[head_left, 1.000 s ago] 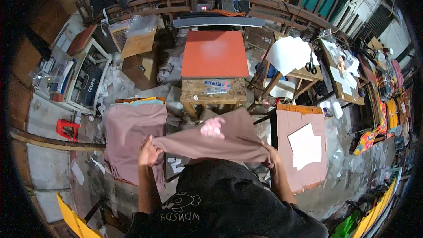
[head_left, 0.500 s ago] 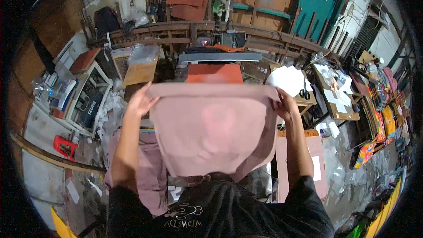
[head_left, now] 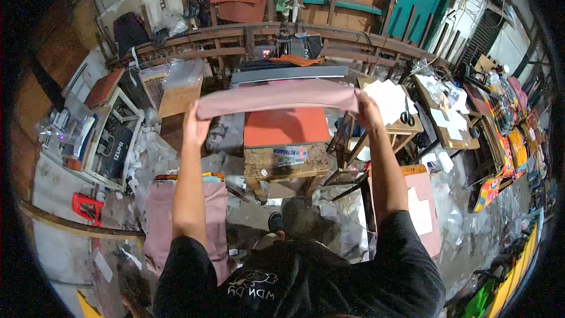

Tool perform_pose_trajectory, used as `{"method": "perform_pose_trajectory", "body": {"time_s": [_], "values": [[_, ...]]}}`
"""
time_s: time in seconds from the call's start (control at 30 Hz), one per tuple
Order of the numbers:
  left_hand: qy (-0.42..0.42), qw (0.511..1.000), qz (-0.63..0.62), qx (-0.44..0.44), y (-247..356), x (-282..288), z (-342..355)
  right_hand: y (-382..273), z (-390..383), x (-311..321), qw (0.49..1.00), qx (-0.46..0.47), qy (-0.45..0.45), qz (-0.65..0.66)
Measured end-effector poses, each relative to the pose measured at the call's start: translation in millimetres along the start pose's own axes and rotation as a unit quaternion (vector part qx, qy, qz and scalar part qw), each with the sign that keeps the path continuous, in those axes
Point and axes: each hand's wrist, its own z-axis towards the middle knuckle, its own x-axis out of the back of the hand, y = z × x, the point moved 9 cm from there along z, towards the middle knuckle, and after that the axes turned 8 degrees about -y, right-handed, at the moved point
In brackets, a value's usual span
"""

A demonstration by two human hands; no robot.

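Observation:
Between my outstretched hands a dusty-pink cloth [head_left: 276, 99] is held up by its two ends, seen as a narrow, slightly bowed band. My left hand [head_left: 195, 125] grips its left end, fingers closed round the edge. At the opposite end my right hand [head_left: 368, 112] pinches the cloth, its fingertips partly hidden. Below and just behind the cloth is a low wooden table with a red-orange top [head_left: 285, 129]. Whether the cloth touches that top, I cannot tell.
Folded mauve fabric [head_left: 185, 218] lies at my left, and pink fabric [head_left: 432, 229] with white paper [head_left: 419, 212] at my right. Black scissors [head_left: 406, 116] rest by white sheets [head_left: 382, 97] on a wooden stand. A grey bar [head_left: 288, 75] lies beyond the red top. Scraps litter the floor.
The cloth, hanging spread in front of me before, has swung up and away into a narrow band. Both arms have stretched farther forward, uncovering the red-topped table and floor below.

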Motion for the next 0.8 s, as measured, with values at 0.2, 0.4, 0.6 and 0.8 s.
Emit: {"method": "perform_pose_trajectory", "body": {"time_s": [0.2, 0.4, 0.6, 0.8], "values": [[0.126, 0.971, 0.098, 0.178, -135.0, 120.4, -1.0, 150.2, 49.4, 93.9, 0.993, -0.094, 0.045, -0.055], [0.168, 0.936, 0.193, 0.241, -165.6, 174.1, -19.5, 203.4, 36.6, 112.2, 0.981, -0.064, 0.090, -0.157], [0.208, 0.918, 0.243, 0.236, -152.2, 166.0, -65.3, 185.0, -8.5, 121.5, 0.966, -0.024, 0.142, -0.217], [0.164, 0.925, 0.256, 0.228, -146.6, 154.9, -84.9, 175.5, -25.8, 113.0, 0.972, -0.021, 0.152, -0.181]]}}
